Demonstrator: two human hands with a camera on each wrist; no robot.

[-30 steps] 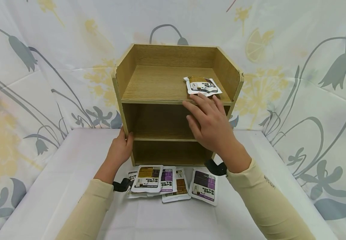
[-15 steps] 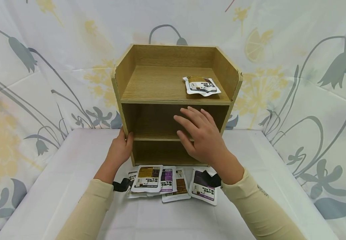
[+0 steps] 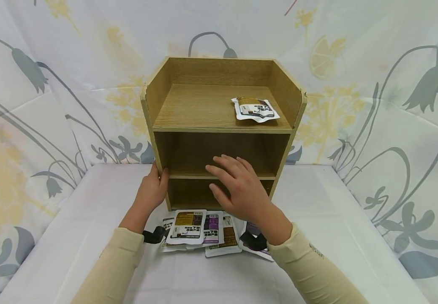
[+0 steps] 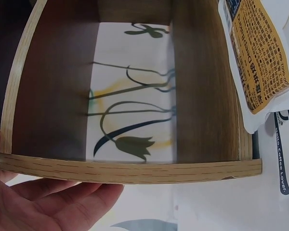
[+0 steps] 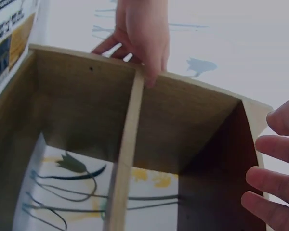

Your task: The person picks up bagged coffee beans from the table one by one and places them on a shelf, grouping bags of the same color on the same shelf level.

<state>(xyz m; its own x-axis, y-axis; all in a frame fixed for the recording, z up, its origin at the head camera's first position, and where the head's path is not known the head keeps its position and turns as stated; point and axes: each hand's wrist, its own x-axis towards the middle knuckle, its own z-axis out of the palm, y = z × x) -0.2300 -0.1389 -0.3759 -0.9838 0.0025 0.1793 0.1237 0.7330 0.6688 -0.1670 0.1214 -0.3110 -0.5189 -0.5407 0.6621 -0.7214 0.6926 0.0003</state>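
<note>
A three-level wooden shelf stands upright on the white-covered table. My left hand grips its left side panel, thumb at the front edge and fingers along the outside; the right wrist view shows this left hand too. My right hand hovers in front of the lower levels, fingers spread and holding nothing. On the top level, toward the right, lies a white and brown coffee pouch. In front of the shelf's base, several more pouches overlap, a yellow-brown one uppermost beside a purple one.
A brown pouch and another purple pouch, partly covered by the right wrist's black strap, lie farther right. Flower-printed cloth hangs behind and at the sides. The left wrist view shows the shelf's back open to this cloth.
My right hand has moved down and left, from the pouch on the top level to before the lower levels. That pouch stays put, and my left hand keeps its grip.
</note>
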